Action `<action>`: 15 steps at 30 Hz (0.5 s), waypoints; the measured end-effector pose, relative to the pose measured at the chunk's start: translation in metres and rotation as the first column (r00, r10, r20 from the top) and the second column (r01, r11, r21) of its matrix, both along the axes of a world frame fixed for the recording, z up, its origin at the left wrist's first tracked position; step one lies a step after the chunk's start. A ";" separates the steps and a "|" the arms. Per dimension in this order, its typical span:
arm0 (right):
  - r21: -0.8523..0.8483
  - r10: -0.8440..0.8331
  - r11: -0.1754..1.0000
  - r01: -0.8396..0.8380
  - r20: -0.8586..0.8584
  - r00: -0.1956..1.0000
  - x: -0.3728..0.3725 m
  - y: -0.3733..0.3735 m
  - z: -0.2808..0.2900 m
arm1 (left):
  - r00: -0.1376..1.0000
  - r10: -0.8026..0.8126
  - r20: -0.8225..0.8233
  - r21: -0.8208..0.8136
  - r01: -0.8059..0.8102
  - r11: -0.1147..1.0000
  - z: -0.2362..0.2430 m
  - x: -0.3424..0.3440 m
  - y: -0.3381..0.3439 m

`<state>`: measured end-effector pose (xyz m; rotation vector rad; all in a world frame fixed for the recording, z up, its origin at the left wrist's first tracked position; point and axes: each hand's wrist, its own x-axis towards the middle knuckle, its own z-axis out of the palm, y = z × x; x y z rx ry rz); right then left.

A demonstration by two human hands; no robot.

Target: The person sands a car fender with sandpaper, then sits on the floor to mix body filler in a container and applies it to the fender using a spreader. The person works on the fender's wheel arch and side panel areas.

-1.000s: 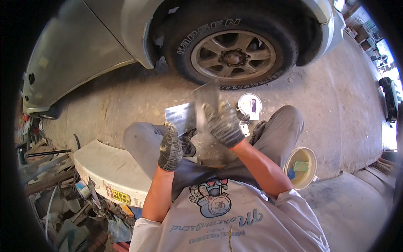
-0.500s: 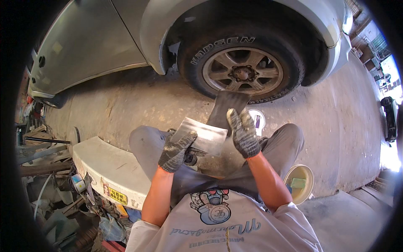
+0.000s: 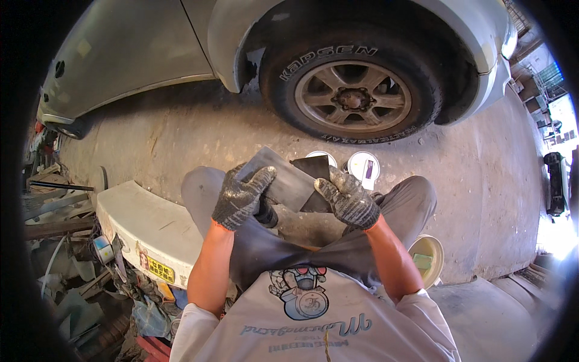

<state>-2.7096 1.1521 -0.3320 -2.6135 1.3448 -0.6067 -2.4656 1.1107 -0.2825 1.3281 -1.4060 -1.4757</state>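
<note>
Both my hands wear grey knit gloves. My left hand [image 3: 240, 196] grips the left edge of a flat grey sheet [image 3: 288, 180] held in front of my knees. My right hand [image 3: 347, 199] holds a darker, pointed sheet [image 3: 313, 169] that lies against the right side of the grey one. I am crouched on a concrete floor, with my grey trousers on either side of the sheets. Two white round tubs [image 3: 362, 166] stand on the floor just beyond my hands.
A silver car's front wheel [image 3: 353, 96] and fender [image 3: 241, 36] are straight ahead. A white curved body panel [image 3: 145, 226] lies at my left, with scrap and clutter [image 3: 66, 241] beyond it. A pale bucket [image 3: 428, 256] sits by my right knee.
My hands have lowered and drawn together with the sheets. My view has shifted, so the wheel appears larger and closer.
</note>
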 end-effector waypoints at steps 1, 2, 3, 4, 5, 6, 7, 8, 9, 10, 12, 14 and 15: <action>0.246 -0.012 0.969 0.011 0.002 1.000 -0.002 -0.001 0.003 | 0.997 0.060 -0.045 -0.054 -0.063 0.997 -0.002 0.001 -0.003; 0.415 -0.104 0.904 0.105 -0.025 0.994 -0.002 -0.002 0.006 | 0.989 0.116 -0.096 -0.103 -0.126 0.987 -0.005 0.003 -0.006; 0.572 -0.200 0.809 0.134 0.054 0.978 -0.003 -0.003 0.011 | 0.976 0.184 -0.116 -0.101 -0.196 0.975 -0.009 0.005 -0.010; 0.437 -0.196 0.885 0.161 0.037 0.980 -0.002 -0.004 0.015 | 0.945 0.228 -0.235 -0.061 -0.249 0.967 -0.012 0.008 -0.014; 0.223 -0.185 0.960 0.170 0.050 0.981 -0.002 -0.004 0.019 | 0.904 0.293 -0.312 0.029 -0.299 0.954 -0.015 0.012 -0.018; 0.311 -0.270 0.920 0.238 0.063 0.961 0.000 -0.004 0.022 | 0.846 0.340 -0.411 0.084 -0.336 0.938 -0.017 0.015 -0.021; 0.367 -0.392 0.882 0.295 0.227 0.892 0.004 -0.004 0.024 | 0.880 0.372 -0.294 0.114 -0.354 0.928 -0.020 0.018 -0.022; 0.285 -0.387 0.903 0.321 0.215 0.897 0.007 -0.003 0.025 | 0.903 0.336 -0.268 0.107 -0.318 0.942 -0.025 0.018 -0.021; 0.130 -0.252 0.965 0.227 0.225 0.941 0.013 -0.005 0.024 | 0.920 0.306 -0.244 0.086 -0.294 0.952 -0.030 0.017 -0.017; 0.021 -0.185 0.983 0.185 0.218 0.958 0.019 -0.006 0.023 | 0.938 0.270 -0.217 0.066 -0.262 0.963 -0.035 0.015 -0.012; -0.014 -0.053 0.998 0.055 0.159 0.986 0.031 -0.017 0.016 | 0.981 0.143 -0.134 -0.074 -0.153 0.985 -0.049 0.010 0.000; 0.041 -0.075 0.997 0.071 0.100 0.992 0.041 -0.039 0.006 | 0.977 -0.019 0.213 -0.441 0.113 0.890 -0.063 0.005 0.018; 0.122 -0.051 0.992 0.042 0.071 0.996 0.043 -0.054 0.002 | 0.985 -0.109 0.136 -0.219 0.137 0.966 -0.067 0.008 0.028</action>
